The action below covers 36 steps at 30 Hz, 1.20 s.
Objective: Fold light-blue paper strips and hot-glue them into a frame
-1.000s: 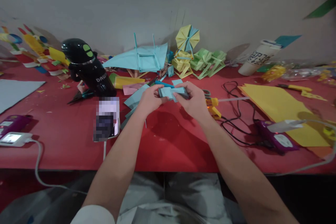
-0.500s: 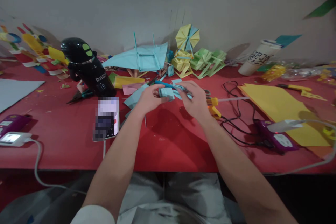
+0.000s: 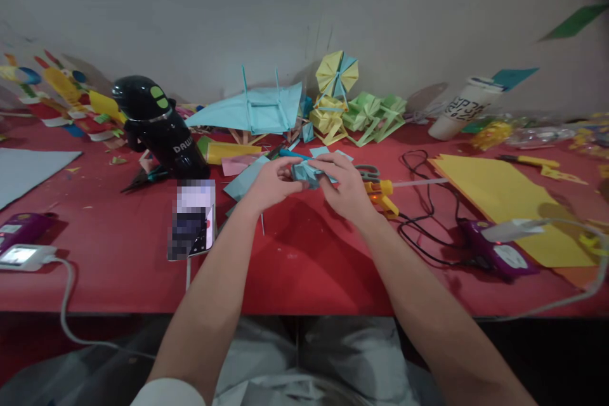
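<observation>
A small light-blue folded paper piece (image 3: 304, 172) sits between my two hands above the red table (image 3: 295, 254). My left hand (image 3: 272, 185) grips its left side, the fingers curled behind it and the thumb in front. From the right, my right hand (image 3: 346, 185) pinches at the same piece, and its fingers hide part of it. Just behind the hands are a blue rod-like item (image 3: 291, 153) and some light-blue paper scraps. A yellow glue gun (image 3: 380, 189) and grey scissor handles (image 3: 367, 172) lie to the right of my right hand.
Left of my arm are a phone (image 3: 193, 222) and a black bottle (image 3: 162, 133). Paper models (image 3: 375, 114) stand along the wall. At the right lie black cables, a purple power strip (image 3: 495, 250) and yellow paper sheets (image 3: 490, 203). A white cup (image 3: 466, 108) leans farther back.
My right hand has moved left and slightly down, closing the gap to the light-blue folded piece in my left hand. The view has shifted slightly.
</observation>
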Each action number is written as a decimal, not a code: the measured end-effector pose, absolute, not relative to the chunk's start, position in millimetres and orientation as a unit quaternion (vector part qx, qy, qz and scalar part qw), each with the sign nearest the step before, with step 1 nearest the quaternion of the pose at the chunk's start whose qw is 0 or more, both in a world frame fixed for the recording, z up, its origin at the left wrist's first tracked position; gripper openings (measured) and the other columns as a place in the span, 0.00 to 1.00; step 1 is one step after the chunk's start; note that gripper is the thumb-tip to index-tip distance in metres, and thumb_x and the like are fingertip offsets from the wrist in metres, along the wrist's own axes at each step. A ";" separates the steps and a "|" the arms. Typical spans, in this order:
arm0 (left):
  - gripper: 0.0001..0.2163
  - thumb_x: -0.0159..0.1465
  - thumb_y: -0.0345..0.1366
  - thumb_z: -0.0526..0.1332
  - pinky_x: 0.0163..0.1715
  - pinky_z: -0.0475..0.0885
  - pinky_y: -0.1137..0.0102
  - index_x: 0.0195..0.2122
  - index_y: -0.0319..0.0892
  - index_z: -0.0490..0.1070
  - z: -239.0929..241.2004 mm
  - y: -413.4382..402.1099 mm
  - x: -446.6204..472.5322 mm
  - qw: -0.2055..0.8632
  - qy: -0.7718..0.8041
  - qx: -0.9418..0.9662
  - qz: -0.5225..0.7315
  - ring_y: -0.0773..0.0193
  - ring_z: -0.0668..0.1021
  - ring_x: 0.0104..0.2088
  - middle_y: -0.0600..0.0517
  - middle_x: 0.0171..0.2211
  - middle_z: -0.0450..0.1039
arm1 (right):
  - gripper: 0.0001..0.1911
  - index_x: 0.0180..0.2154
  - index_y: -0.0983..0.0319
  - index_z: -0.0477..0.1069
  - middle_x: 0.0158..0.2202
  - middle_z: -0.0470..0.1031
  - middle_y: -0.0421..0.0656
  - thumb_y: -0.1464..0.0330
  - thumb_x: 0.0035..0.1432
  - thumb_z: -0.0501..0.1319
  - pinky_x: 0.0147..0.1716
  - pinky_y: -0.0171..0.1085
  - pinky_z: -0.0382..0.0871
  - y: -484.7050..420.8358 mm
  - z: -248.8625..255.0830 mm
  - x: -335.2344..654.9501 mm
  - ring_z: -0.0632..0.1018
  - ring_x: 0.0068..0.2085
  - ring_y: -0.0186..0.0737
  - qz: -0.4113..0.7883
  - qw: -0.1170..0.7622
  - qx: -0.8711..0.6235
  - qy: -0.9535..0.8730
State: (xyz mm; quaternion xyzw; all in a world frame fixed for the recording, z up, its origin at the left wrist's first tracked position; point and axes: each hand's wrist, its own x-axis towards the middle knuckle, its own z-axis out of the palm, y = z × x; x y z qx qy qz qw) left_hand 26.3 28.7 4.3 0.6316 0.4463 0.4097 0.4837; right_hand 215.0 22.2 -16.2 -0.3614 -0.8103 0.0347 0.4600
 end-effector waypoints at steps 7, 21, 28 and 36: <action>0.26 0.48 0.30 0.71 0.41 0.72 0.67 0.50 0.37 0.73 4.3 27.0 27.8 0.489 0.438 0.635 0.407 0.66 0.75 0.32 0.53 0.31 0.75 | 0.22 0.51 0.54 0.75 0.48 0.75 0.48 0.76 0.61 0.53 0.51 0.52 0.69 23.9 -18.9 214.4 0.75 0.50 0.48 0.021 0.453 -0.367 -0.812; 0.26 0.50 0.30 0.69 0.40 0.72 0.68 0.52 0.37 0.72 2.4 27.2 27.7 0.501 0.428 0.629 0.412 0.67 0.76 0.33 0.53 0.32 0.75 | 0.23 0.55 0.52 0.73 0.52 0.73 0.49 0.74 0.63 0.52 0.53 0.55 0.67 20.0 -18.2 211.2 0.73 0.53 0.50 0.046 0.416 -0.361 -0.833; 0.28 0.49 0.30 0.68 0.38 0.72 0.68 0.53 0.37 0.70 4.1 26.0 27.4 0.507 0.432 0.620 0.414 0.66 0.76 0.34 0.52 0.32 0.75 | 0.25 0.58 0.54 0.71 0.54 0.71 0.50 0.73 0.62 0.52 0.56 0.56 0.66 19.4 -17.6 210.8 0.71 0.55 0.52 0.052 0.388 -0.371 -0.842; 0.30 0.48 0.27 0.68 0.36 0.71 0.70 0.54 0.37 0.69 5.1 26.3 26.3 0.499 0.433 0.624 0.417 0.67 0.75 0.32 0.53 0.31 0.73 | 0.27 0.60 0.55 0.69 0.56 0.69 0.51 0.74 0.59 0.54 0.57 0.58 0.64 18.1 -18.0 211.8 0.70 0.56 0.54 0.050 0.364 -0.368 -0.854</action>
